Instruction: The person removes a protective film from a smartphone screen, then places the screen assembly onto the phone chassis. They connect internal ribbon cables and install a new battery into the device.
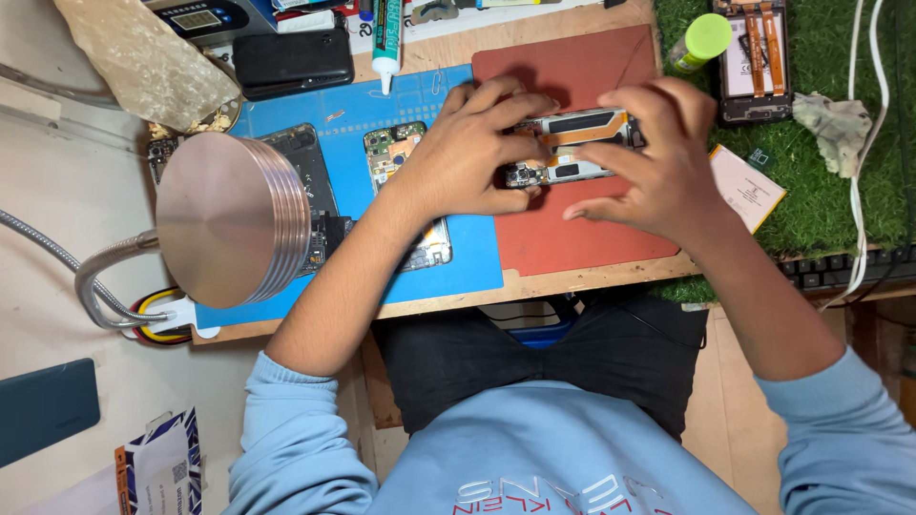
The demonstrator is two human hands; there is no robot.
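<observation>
Head view only. Opened phone (572,143) lies on the red mat (582,238), back cover off, orange flex strip and metal shields exposed. Long axis runs left-right across the view, roughly parallel to the near edge of the surface (534,283).

Left hand (468,153) comes in from the lower left and sits on the phone's left end: fingers curled over the top edge, thumb under the near edge, so they are clamped on the phone body. Right hand (658,162) covers the right end from above; fingers are bent and spread, tips pointing left toward the phone's middle. Whether they pinch anything I cannot tell, the palm hides the contact. Index and thumb look apart.

Key relation: phone sits between the two hands, directly under both. Left hand has the firmer hold; right hand's fingertips are the ones over the internals.

Around it:
- blue mat (401,105) just left of the red one, touching it, with a second opened phone (405,157) partly under the left forearm
- round metal lamp head (229,219) on a gooseneck at left, over a third phone body
- glue tube (386,43) at the far edge
- green-capped bottle (701,38) and another opened phone (754,57) on the green turf at right
- small card (749,186) just right of the right hand
</observation>
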